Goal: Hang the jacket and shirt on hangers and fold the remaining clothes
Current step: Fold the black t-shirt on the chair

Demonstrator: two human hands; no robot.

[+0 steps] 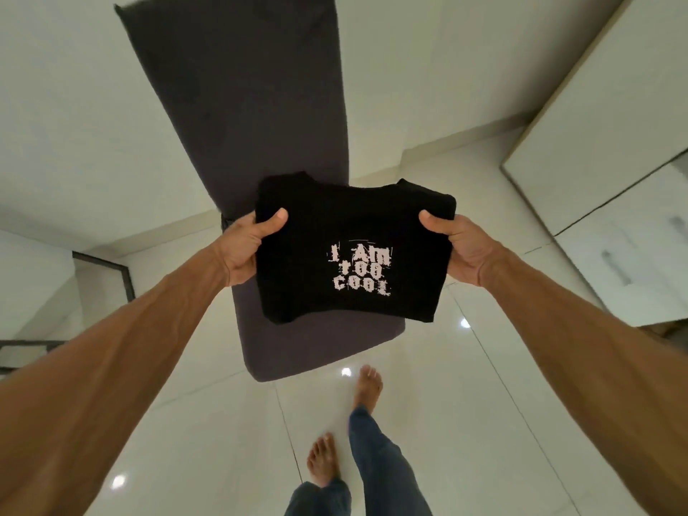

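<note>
Above the dark mattress [238,117], both hands pinch a folded black T-shirt [353,225] reading "I Am too cool".

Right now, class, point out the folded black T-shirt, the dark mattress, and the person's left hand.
folded black T-shirt [353,225]: head view, plain cloth above the print.
dark mattress [238,106]: head view, its bare upper surface.
left hand [248,244]: head view, back of the hand.

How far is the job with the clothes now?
Done, it seems: the black T-shirt is folded into a compact rectangle, print facing up. In hand: the left hand and right hand hold its two sides above the dark mattress, not yet set down. Left: cannot tell; no jacket, shirt, hangers or other clothes are in view.
</note>
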